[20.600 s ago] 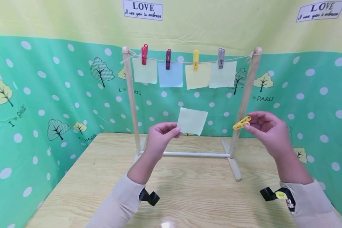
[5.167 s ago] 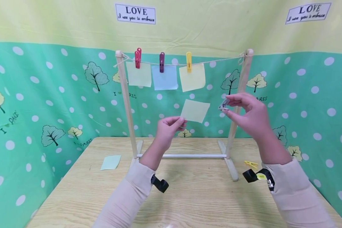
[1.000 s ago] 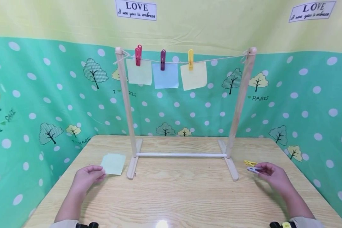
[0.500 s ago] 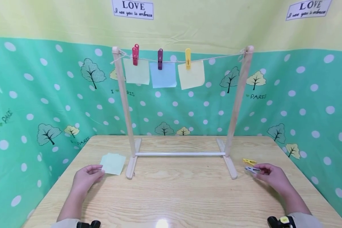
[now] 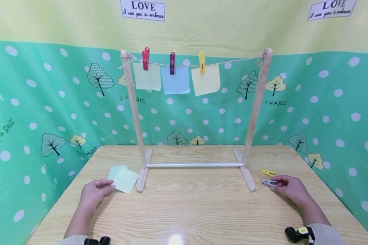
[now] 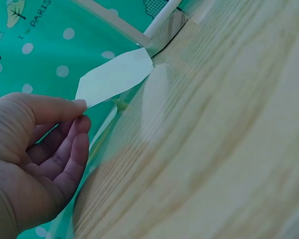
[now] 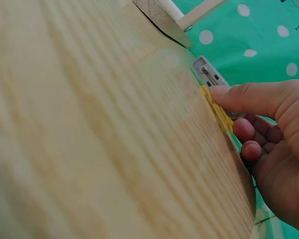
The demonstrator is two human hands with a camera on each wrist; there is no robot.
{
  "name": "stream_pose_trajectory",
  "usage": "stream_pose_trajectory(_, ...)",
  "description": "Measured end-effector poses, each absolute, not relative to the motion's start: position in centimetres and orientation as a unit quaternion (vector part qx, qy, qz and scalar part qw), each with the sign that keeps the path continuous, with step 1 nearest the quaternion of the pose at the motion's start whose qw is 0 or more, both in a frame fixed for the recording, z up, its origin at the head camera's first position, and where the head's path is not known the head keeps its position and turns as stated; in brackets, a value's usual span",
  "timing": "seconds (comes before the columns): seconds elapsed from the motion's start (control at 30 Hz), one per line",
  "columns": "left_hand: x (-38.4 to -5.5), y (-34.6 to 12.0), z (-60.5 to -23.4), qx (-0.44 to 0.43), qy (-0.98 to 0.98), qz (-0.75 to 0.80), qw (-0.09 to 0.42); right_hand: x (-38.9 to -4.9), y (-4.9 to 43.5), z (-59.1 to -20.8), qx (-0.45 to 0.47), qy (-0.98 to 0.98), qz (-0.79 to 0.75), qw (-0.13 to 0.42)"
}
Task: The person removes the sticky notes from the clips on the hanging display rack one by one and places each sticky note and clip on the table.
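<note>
My left hand [image 5: 93, 195] pinches a pale green sticky note [image 5: 126, 180] by its left corner, at the left of the table. Another light green note [image 5: 114, 171] lies partly beneath it. In the left wrist view the held note [image 6: 114, 75] looks slightly bowed between thumb and fingers. On the right, my right hand [image 5: 292, 190] pinches a grey clothespin [image 5: 267, 182] close to the tabletop. Just behind that lies a yellow clothespin [image 5: 268, 173]. The right wrist view shows the thumb across the grey clothespin [image 7: 203, 68], with the yellow one [image 7: 217, 108] partly hidden behind.
A wooden stand [image 5: 134, 109] carries a string [image 5: 236, 62] between its posts. Red [image 5: 145, 60], purple [image 5: 172, 63] and yellow [image 5: 202, 63] clothespins hold three notes on it. A white bar [image 5: 193, 165] joins the stand's feet on the table [image 5: 184, 211].
The grey clothespin and its note, earlier on the string, are now down at the table. In the last half second the held note has turned and shifted forward-right, uncovering the lower one; the grey clothespin turned slightly.
</note>
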State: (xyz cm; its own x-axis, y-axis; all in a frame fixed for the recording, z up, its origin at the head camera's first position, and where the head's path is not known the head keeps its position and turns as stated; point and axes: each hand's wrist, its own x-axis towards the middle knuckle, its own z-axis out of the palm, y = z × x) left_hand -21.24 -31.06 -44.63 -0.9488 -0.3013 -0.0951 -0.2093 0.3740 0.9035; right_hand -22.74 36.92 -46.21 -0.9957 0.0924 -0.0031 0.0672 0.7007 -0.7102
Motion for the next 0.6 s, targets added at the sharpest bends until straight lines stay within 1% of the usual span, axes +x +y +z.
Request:
stream_pose_trajectory(0.33,-21.2,-30.9,-44.5,0.181,-0.848,-0.496,0.042,-22.9,37.0,-46.3,-0.038,-0.925,0.378,0.014)
stream_pose_trajectory(0.6,-21.3,-31.2,-44.8,0.163,-0.862,-0.477,0.049,-22.3,36.3,-45.3,-0.038,-0.925,0.376,0.037)
